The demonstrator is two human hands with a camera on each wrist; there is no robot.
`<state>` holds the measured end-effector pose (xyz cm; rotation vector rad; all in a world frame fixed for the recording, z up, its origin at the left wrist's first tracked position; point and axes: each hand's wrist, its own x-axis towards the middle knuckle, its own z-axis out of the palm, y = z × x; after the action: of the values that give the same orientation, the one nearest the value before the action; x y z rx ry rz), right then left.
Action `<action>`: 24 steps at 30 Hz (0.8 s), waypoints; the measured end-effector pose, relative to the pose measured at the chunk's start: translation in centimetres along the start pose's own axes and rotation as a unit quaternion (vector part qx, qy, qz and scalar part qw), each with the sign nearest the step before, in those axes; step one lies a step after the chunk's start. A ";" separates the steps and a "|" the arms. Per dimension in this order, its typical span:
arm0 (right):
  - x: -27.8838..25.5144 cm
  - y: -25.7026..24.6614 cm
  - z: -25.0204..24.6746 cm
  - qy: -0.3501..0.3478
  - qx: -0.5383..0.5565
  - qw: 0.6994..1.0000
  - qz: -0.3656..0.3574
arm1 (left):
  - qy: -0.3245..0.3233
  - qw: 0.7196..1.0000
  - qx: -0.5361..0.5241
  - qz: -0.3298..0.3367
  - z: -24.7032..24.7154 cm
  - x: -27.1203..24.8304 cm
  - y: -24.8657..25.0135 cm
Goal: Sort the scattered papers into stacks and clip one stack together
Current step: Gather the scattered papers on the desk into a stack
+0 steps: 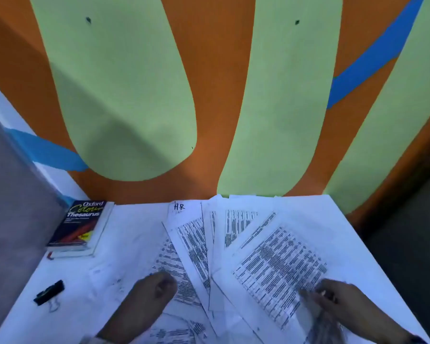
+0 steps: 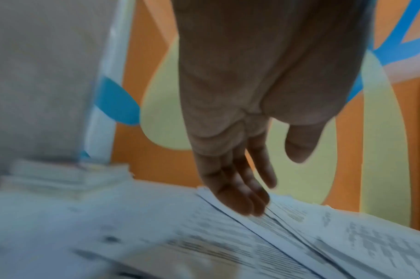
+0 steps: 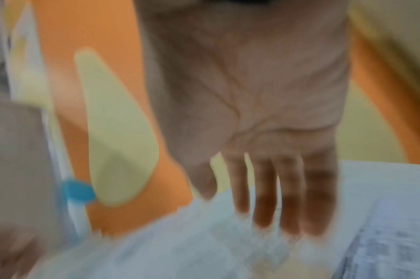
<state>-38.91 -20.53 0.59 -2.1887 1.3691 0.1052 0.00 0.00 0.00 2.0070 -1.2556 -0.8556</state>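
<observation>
Several printed sheets [image 1: 273, 264] with dense tables lie fanned and overlapping across the white table [image 1: 134, 234]. One sheet at the back is marked "H.R" [image 1: 179, 207]. My left hand [image 1: 157, 289] rests on the leftmost sheets. In the left wrist view its fingertips [image 2: 247, 207] press straight down on the paper edges [image 2: 288, 232]. My right hand [image 1: 333, 296] is blurred over the large tilted sheet at the right. In the right wrist view its fingers [image 3: 290, 198] are straight and spread, with the tips at the paper [image 3: 204, 245]. A black binder clip [image 1: 49, 292] lies at the left, apart from both hands.
A dark Oxford thesaurus [image 1: 81, 225] lies on another book at the table's back left corner. An orange, green and blue painted wall [image 1: 209, 95] stands right behind the table. The table's right edge [image 1: 382, 264] drops to a dark floor.
</observation>
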 end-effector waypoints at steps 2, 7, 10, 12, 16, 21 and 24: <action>1.9 -2.9 1.9 0.049 -0.048 0.998 -0.001 | 0.008 1.000 0.014 -0.013 2.0 2.7 2.1; 3.0 -5.6 6.4 0.004 -0.145 0.989 -0.015 | -0.005 0.994 0.108 0.019 6.6 7.3 3.8; 2.9 -5.3 8.1 -0.033 -0.162 0.986 -0.029 | -0.015 0.989 0.141 0.046 8.7 9.9 5.0; 3.1 -4.7 8.0 -0.059 -0.162 0.984 -0.044 | -0.046 0.985 0.162 0.041 9.8 11.5 5.8; 3.3 -3.6 7.5 -0.081 -0.137 0.984 -0.084 | -0.084 0.967 0.240 -0.027 11.6 13.7 7.3; 4.1 -3.2 7.6 -0.069 -0.093 0.989 -0.087 | -0.128 0.969 0.186 -0.100 13.6 15.3 9.6; 4.1 -3.0 7.5 -0.033 -0.052 0.993 -0.101 | -0.113 0.979 0.161 -0.045 14.4 15.5 10.2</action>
<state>-32.76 -19.24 -5.96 -2.3765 1.1219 0.1746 -11.36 -20.21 -3.86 2.2824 -1.5214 -1.0000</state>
